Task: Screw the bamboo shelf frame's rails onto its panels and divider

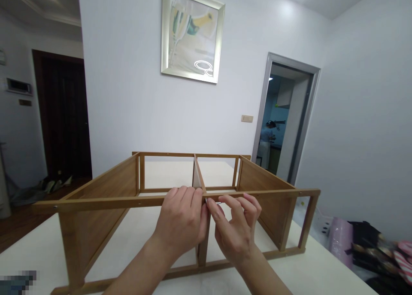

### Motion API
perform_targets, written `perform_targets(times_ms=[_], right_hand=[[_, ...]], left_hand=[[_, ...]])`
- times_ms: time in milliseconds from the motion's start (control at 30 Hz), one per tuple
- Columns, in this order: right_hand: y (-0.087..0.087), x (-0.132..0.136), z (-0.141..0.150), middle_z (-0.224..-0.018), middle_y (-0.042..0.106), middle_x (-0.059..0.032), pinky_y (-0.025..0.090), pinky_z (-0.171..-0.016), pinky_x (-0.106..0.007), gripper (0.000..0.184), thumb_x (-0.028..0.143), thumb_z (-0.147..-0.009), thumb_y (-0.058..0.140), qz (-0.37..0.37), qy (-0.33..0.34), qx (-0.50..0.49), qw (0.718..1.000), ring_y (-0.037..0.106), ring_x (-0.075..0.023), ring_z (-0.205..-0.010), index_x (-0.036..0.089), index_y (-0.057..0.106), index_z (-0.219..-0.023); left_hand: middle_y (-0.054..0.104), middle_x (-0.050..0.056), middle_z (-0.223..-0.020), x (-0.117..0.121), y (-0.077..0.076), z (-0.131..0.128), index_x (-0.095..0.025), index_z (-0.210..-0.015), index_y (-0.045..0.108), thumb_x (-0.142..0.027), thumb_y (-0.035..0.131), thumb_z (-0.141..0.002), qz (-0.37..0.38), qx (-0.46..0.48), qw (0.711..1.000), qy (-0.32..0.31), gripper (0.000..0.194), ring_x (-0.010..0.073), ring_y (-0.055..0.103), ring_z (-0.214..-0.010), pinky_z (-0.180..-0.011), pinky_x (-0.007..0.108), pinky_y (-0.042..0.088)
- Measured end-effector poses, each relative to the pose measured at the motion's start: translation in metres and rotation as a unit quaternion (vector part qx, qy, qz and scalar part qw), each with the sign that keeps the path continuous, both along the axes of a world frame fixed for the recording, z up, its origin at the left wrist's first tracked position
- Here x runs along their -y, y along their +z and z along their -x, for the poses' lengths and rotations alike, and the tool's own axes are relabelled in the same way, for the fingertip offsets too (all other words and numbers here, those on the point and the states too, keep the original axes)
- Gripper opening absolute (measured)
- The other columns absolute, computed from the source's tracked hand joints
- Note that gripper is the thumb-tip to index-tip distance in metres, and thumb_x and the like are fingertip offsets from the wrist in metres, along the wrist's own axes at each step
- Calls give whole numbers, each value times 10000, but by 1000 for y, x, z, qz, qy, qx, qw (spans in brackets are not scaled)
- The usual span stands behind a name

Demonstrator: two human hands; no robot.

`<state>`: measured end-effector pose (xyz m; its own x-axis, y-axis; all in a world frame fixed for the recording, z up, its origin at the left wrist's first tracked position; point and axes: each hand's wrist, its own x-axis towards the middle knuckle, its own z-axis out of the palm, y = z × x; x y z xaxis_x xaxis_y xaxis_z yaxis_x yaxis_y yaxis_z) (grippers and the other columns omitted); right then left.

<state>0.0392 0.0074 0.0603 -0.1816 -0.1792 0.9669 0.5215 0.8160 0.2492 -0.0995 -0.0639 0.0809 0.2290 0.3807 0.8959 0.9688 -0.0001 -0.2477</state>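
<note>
A wooden shelf frame (122,202) lies on its side on a white table, with solid end panels and a divider in the middle. My left hand (180,215) is closed over its near upper rail, just left of the divider joint. Right of that joint, my right hand (236,226) pinches a thin metal hex key (220,203) between thumb and fingers. The key's end meets the rail at the joint, beside my left thumb; the fingers cover much of it. A screw head (300,193) shows near the rail's right end.
The white table (257,278) extends under and around the frame. At its lower left edge is a blurred dark object (17,282). A pink roll (341,241) and a heap of dark items sit beyond the right edge. Through the doorway, a person (267,138) stands in another room.
</note>
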Motion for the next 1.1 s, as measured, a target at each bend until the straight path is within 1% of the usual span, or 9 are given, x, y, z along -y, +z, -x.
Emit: perform_targets(times_ms=[133,400,467,600,700,800,900,1000,1100], right_hand=[[3,0,-1,-988,645,-59,366,-980,-490,239,66,-866,615,1,3,12,1000,487,-217,-990,250,686,-1000],[5,9,1,-987,654,-73,342,-977,-498,241,70,-874,612,18,-39,26,999,465,-230,-1000,236,706,-1022],[7,10,1,-967,658,-75,354,-949,-493,239,76,-888,595,33,-21,18,999,472,-231,-983,237,712,-1020],[12,10,-1,-929,679,-58,401,-866,-441,237,90,-892,612,68,61,-18,996,510,-216,-934,258,716,-1022],[12,9,-3,-955,705,-53,423,-891,-448,250,80,-863,659,65,95,-31,993,549,-208,-937,238,700,-1053],[9,6,-5,-1019,703,-74,450,-913,-457,239,86,-847,683,41,88,-35,995,572,-209,-966,219,693,-1046],[6,3,-6,-1009,708,-79,468,-925,-454,266,82,-834,698,15,68,-26,997,588,-207,-972,210,685,-1068],[6,2,-6,-981,714,-78,478,-923,-443,279,89,-832,703,13,57,-22,998,596,-202,-952,198,675,-1087],[6,4,-5,-958,708,-75,492,-887,-422,232,99,-841,693,18,50,-26,998,591,-198,-930,204,674,-1047]], left_hand=[[614,84,-761,0,-1,0,-159,-869,590,-192,519,-854,10,5,1000,-3,80,235,538,-708,-652,384,380],[617,101,-777,2,1,0,-152,-851,595,-195,486,-852,12,13,1000,-25,117,242,521,-707,-650,392,371],[616,100,-780,3,1,0,-147,-868,597,-191,482,-855,15,14,999,-27,124,243,516,-708,-652,394,368],[613,91,-790,3,0,0,-143,-914,599,-208,485,-872,25,20,999,-23,138,243,511,-713,-660,395,365],[617,98,-808,3,-1,1,-140,-931,599,-231,485,-884,31,18,999,-18,154,249,515,-727,-667,398,367],[619,101,-813,2,-2,2,-137,-947,599,-238,487,-887,34,13,999,-16,162,250,517,-737,-671,396,367],[616,95,-802,2,-2,2,-135,-950,596,-239,487,-890,31,9,999,-15,162,244,510,-732,-670,391,363],[608,90,-788,2,-2,2,-139,-935,592,-236,477,-895,26,7,1000,-12,155,237,498,-715,-659,386,354],[600,89,-783,2,-2,2,-145,-931,589,-237,472,-893,28,5,1000,-7,153,236,497,-718,-653,381,347]])
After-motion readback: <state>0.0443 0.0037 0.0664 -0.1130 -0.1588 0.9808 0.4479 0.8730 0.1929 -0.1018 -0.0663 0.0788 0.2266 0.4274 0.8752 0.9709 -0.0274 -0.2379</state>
